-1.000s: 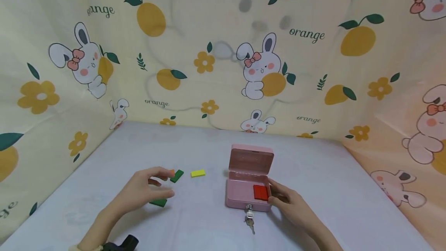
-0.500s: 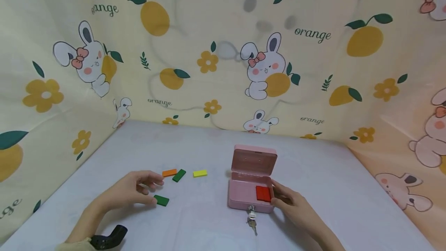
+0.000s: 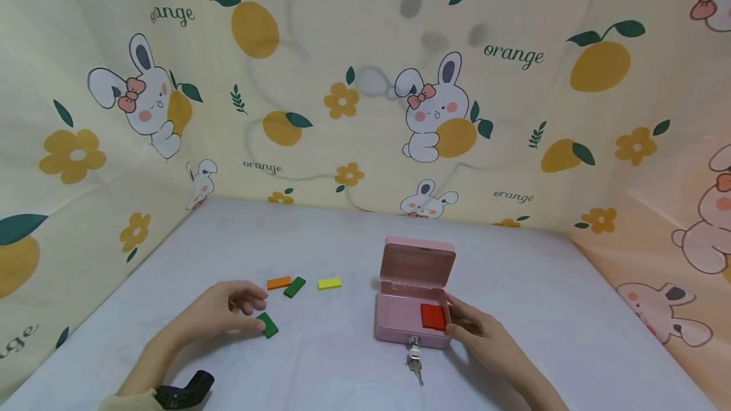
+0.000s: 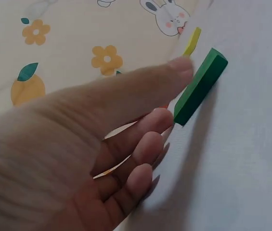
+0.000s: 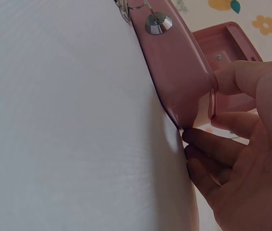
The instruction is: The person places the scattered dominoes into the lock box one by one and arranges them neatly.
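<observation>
In the head view, my left hand is at a small green block on the table, its thumb over one end. From the left wrist, that green block stands tilted against the thumb tip and index fingertip, other fingers curled below. My right hand holds the right wall of an open pink cash box, thumb and index finger on its rim. A red block or blocks lies inside the box on the right. Keys hang from the front lock.
An orange block and another green block lie close together beyond the left hand. A yellow block is between them and the box. A printed cloth walls the white table at the back and sides.
My left hand came back from the orange block and down to the nearer green block, which has turned under its thumb. The right hand keeps its hold on the box.
</observation>
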`<state>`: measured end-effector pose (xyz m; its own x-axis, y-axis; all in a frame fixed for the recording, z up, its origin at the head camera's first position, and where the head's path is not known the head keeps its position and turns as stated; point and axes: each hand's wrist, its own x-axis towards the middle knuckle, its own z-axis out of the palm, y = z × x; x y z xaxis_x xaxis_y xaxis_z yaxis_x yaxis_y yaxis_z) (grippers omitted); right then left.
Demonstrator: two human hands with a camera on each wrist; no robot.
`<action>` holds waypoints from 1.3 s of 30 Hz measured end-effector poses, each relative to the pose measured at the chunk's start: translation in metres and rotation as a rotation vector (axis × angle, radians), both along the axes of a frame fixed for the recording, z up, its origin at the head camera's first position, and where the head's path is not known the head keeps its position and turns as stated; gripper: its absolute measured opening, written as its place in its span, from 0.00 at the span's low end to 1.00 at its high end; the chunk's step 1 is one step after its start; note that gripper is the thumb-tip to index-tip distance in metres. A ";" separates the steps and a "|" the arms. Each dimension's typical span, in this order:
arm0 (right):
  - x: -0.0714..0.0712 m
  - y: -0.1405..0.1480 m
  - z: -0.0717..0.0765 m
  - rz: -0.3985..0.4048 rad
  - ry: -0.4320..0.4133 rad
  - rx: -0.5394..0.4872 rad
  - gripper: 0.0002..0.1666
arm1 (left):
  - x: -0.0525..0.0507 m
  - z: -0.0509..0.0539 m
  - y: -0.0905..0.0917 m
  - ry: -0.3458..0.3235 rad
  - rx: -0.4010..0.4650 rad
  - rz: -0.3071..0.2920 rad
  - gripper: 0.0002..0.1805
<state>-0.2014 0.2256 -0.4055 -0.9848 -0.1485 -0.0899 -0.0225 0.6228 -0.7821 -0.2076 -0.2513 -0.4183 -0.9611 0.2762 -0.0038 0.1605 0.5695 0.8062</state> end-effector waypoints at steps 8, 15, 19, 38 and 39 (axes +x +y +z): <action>0.000 -0.001 0.000 0.003 -0.004 0.006 0.38 | 0.004 0.001 0.005 -0.050 0.008 -0.082 0.40; 0.000 0.000 -0.001 0.010 0.007 0.005 0.37 | 0.005 -0.001 0.012 -0.016 -0.040 -0.062 0.43; 0.001 0.001 -0.001 0.004 0.008 0.005 0.38 | 0.005 0.000 0.016 -0.016 -0.063 -0.052 0.43; 0.001 0.001 -0.002 0.008 0.014 0.012 0.39 | 0.004 0.000 0.017 -0.014 -0.053 -0.051 0.39; 0.001 0.001 -0.002 0.009 0.014 0.010 0.39 | 0.004 0.000 0.017 -0.011 -0.051 -0.054 0.39</action>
